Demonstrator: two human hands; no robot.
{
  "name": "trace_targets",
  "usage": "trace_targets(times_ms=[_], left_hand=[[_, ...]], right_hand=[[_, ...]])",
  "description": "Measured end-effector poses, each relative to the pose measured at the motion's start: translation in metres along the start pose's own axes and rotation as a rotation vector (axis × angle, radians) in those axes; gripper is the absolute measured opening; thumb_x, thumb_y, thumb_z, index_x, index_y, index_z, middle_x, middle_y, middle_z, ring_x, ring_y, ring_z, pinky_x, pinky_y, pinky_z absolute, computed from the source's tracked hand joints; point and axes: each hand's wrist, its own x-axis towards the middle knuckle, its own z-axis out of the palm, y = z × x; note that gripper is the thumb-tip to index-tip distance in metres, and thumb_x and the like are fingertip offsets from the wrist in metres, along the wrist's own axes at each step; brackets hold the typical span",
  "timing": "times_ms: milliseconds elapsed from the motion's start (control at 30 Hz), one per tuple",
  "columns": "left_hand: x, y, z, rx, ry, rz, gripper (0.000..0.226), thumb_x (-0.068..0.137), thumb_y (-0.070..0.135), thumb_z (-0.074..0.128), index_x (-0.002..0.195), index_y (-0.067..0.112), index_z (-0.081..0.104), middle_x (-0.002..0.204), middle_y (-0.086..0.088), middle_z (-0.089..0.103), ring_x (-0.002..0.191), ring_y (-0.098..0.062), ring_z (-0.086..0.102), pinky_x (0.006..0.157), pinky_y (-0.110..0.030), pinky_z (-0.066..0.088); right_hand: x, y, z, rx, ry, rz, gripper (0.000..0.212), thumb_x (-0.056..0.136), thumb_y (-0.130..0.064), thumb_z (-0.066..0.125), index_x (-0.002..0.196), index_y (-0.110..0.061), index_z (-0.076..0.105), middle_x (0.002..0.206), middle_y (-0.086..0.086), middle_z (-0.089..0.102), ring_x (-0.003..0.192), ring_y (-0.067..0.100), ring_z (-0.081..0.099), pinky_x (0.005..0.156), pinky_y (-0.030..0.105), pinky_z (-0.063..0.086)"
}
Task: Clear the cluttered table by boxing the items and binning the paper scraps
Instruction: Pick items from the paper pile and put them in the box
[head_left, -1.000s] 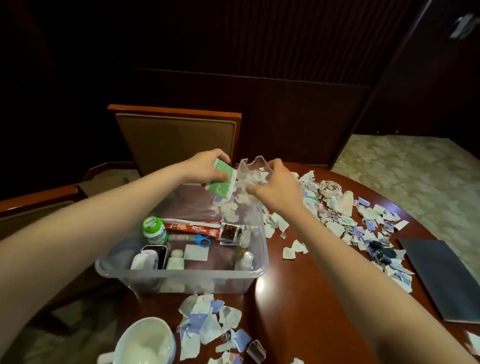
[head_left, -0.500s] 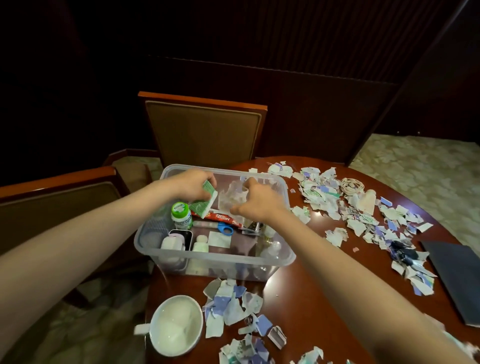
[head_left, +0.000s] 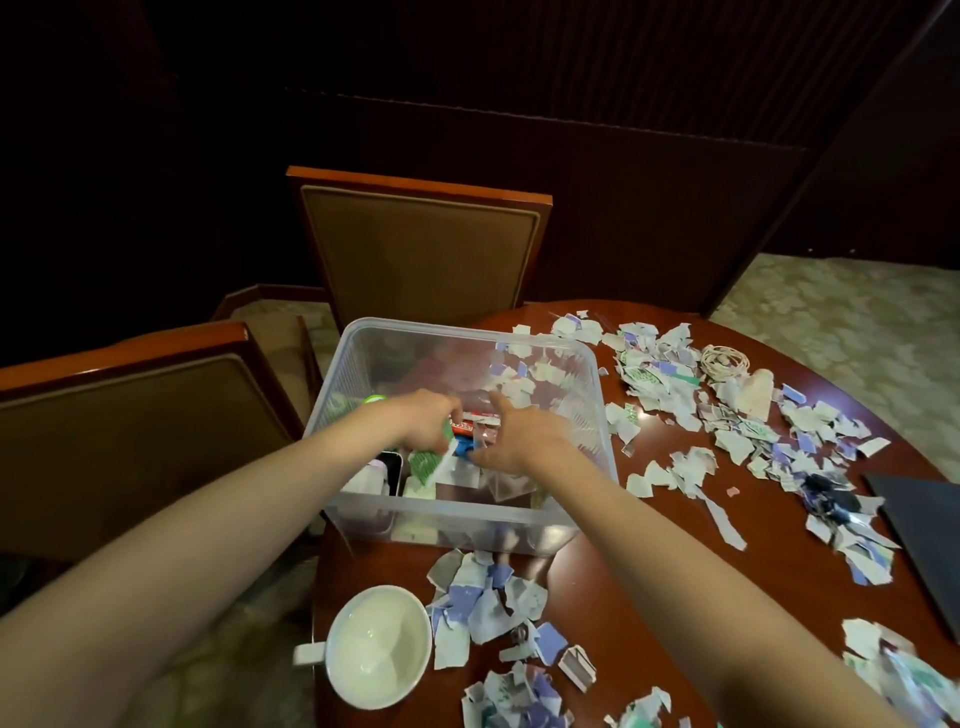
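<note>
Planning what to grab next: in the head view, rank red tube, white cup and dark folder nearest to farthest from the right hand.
1. Red tube, inside the box, beside the right hand.
2. White cup, near-left on the table.
3. Dark folder, at the table's right edge.

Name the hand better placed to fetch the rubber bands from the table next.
Probably right. The rubber bands lie right of the box, on the side of the right hand; the left hand grips a green packet.
</note>
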Motion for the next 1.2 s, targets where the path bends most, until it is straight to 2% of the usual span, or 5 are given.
trace_targets(times_ms=[133,433,700,967,1200], left_hand=[[0.007,0.005,0.008,0.002,0.01,0.0,0.047,0.091,0.01,0.052,0.136,0.015,0.04,0.128,-0.016,0.051,0.107,-0.029,0.056,0.076,-0.032,0.046],[0.021,0.015,0.008,-0.098,0.061,-0.017,0.046,0.091,0.008,0.046,0.136,0.011,0.038,0.135,-0.014,0.048,0.109,-0.029,0.056,0.073,-0.031,0.049],[0.039,0.028,0.01,-0.241,0.176,-0.103,0.038,0.092,0.007,0.051,0.129,0.0,0.046,0.129,-0.019,0.054,0.115,-0.033,0.054,0.087,-0.034,0.045],[0.069,0.048,0.016,-0.491,0.293,-0.159,0.021,0.09,0.024,0.061,0.086,0.004,0.058,0.113,-0.022,0.064,0.082,-0.025,0.053,0.069,-0.034,0.041],[0.091,0.07,0.029,-1.013,0.138,-0.289,0.022,0.095,0.0,0.047,0.116,0.0,0.05,0.12,-0.018,0.054,0.112,-0.028,0.054,0.092,-0.036,0.046]], right_hand=[[0.0,-0.002,0.008,-0.201,-0.044,0.01,0.062,0.086,-0.056,0.049,0.134,-0.018,0.04,0.123,0.003,0.058,0.116,0.024,0.054,0.1,0.04,0.036],[0.008,-0.005,0.016,-0.415,-0.113,0.042,0.069,0.086,-0.062,0.045,0.137,-0.015,0.042,0.141,0.01,0.044,0.132,0.029,0.036,0.109,0.043,0.026],[0.009,0.01,-0.005,-0.141,-0.09,0.006,0.048,0.094,-0.047,0.044,0.129,-0.014,0.052,0.139,0.009,0.048,0.133,0.028,0.037,0.113,0.046,0.02],[0.02,0.039,-0.039,0.347,0.202,0.082,0.025,0.09,-0.003,0.044,0.066,-0.004,0.047,0.069,0.007,0.049,0.077,0.025,0.05,0.067,0.027,0.039],[0.02,0.06,-0.042,0.594,0.506,0.048,0.024,0.089,-0.005,0.045,0.087,-0.001,0.068,0.072,0.009,0.059,0.053,0.013,0.045,0.047,0.021,0.032]])
